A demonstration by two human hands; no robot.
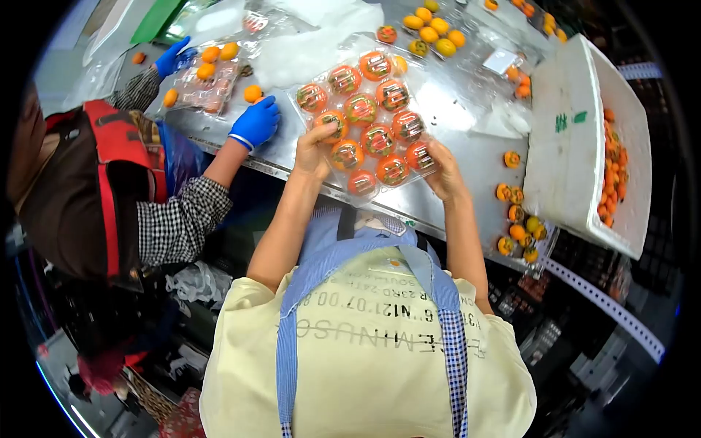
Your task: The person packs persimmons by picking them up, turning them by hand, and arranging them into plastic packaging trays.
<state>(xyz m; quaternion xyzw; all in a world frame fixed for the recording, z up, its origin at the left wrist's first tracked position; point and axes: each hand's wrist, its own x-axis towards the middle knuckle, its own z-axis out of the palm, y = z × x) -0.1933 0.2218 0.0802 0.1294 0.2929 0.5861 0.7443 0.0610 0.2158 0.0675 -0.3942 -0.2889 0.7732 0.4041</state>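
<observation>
A clear plastic tray of orange-red persimmons [377, 140] is held above the metal table. My left hand [314, 151] grips its left side, with the thumb over the top near one fruit. The lower right corner is gripped by my right hand [445, 171]. Several fruits with green-brown tops sit in separate hollows, and glare on the plastic shows over them. Crumpled clear plastic [281, 62] lies on the table behind the tray.
At left, a co-worker's blue-gloved hands [255, 123] are near another clear pack [201, 89] with loose orange fruits. A white foam box [558, 157] of small orange fruits stands at right. Loose fruits [515, 213] lie beside it, and yellow fruits [439, 26] lie at the back.
</observation>
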